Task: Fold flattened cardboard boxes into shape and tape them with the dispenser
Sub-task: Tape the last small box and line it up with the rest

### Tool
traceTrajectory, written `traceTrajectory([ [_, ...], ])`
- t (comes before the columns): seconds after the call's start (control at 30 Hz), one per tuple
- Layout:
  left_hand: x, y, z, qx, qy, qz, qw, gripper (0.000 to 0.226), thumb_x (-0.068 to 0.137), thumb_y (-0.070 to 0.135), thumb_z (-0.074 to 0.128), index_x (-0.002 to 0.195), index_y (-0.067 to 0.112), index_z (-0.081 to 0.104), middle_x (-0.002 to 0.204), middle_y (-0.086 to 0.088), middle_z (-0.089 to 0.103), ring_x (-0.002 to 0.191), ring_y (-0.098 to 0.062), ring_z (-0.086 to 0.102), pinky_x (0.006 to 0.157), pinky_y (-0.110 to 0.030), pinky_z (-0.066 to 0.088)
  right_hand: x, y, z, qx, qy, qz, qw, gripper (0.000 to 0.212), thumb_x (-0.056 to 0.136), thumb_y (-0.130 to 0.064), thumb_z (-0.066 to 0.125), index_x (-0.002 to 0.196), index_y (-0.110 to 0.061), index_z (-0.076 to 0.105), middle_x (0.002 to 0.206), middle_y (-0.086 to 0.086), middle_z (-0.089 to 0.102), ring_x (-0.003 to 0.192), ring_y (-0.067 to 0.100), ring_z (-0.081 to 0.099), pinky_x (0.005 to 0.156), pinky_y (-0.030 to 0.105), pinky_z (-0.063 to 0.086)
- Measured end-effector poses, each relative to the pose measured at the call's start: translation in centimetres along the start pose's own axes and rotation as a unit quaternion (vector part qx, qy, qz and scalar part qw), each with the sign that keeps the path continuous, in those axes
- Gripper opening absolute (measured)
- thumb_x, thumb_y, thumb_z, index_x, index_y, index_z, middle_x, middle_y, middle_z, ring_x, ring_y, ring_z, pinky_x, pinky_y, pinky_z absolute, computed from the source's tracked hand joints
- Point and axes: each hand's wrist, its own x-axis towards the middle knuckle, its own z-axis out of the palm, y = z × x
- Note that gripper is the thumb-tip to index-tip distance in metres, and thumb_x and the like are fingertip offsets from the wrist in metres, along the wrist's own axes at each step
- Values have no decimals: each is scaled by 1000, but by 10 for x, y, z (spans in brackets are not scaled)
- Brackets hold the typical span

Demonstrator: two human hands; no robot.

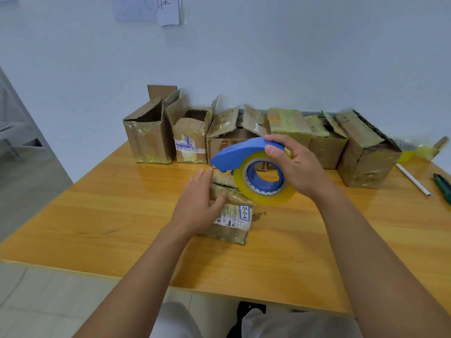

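Note:
A small cardboard box (pixel 234 223) with a white shipping label and a blue "3-2-2" mark sits in the middle of the wooden table (pixel 102 215). My left hand (pixel 199 203) rests flat on the box's left side, fingers straight. My right hand (pixel 296 164) grips a blue tape dispenser (pixel 244 152) by its curved top. The dispenser carries a yellowish clear tape roll (pixel 266 189) and hangs just above the far end of the box.
Several taped cardboard boxes (pixel 151 135) with open top flaps stand in a row along the white wall. At the right lie a white pen (pixel 413 180), a green-handled tool (pixel 443 186) and a crumpled yellow tape wad (pixel 415 151). The table's front edge is close to my lap.

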Motion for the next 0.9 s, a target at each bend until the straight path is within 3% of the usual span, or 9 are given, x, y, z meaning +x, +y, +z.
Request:
traceTrajectory([
  [0.07,0,-2,6,3,4,14,1000,69,98,50,50,155,18,27,156,5,36,149,-15,22,120,-41,27,0,0,0,-5,-3,-3,1000,18,98,-47,54,116,-50,57,109,-31,56,92,-13,55,70,3,41],
  [0.17,-2,-12,13,27,21,17,999,67,97,57,44,149,15,36,150,-2,47,144,-18,34,113,-40,35,2,-2,3,-18,-12,-9,1000,20,98,-47,55,117,-50,57,109,-27,57,94,4,59,73,13,45],
  [0.23,-3,-16,15,36,38,23,998,59,96,57,40,138,16,45,136,-2,57,136,-21,43,105,-42,40,7,-5,2,-36,-24,-13,999,23,97,-48,56,120,-46,59,112,-20,61,93,12,60,79,20,48],
  [0.3,-1,-19,14,46,40,25,998,44,97,54,38,127,23,48,123,2,60,130,-24,48,102,-46,43,11,-6,-5,-58,-33,-13,998,22,97,-48,56,118,-43,61,114,-13,63,86,9,61,77,23,48],
  [0.37,0,-21,16,56,26,25,998,50,98,54,36,137,25,46,138,4,55,141,-19,39,112,-48,36,9,-1,-16,-73,-45,-9,996,18,97,-46,57,113,-44,62,111,-15,64,77,1,58,72,22,46],
  [0.47,-1,-23,20,77,30,21,996,70,96,59,26,153,21,34,158,4,37,149,-9,24,120,-43,22,-3,16,-27,-48,-49,1,998,17,97,-45,58,114,-45,62,117,-23,60,95,8,60,84,25,47],
  [0.67,-1,-24,22,82,26,35,996,65,95,62,19,152,33,35,159,7,34,150,-8,19,121,-42,17,-25,38,-21,25,-18,13,999,18,98,-39,56,115,-47,60,117,-26,59,105,-5,56,81,12,42],
  [0.77,-1,-24,22,104,18,51,993,63,96,61,15,147,37,42,160,5,32,151,-11,16,122,-40,9,-27,41,-19,44,-7,18,999,18,97,-41,56,113,-49,59,113,-26,60,103,-5,58,81,16,44],
  [0.9,-2,-19,24,148,44,75,985,66,98,60,17,147,28,47,158,5,36,151,-11,18,122,-35,8,-27,41,-20,48,-6,22,999,27,86,-59,53,112,-52,59,111,-29,61,102,-4,59,85,21,46],
])
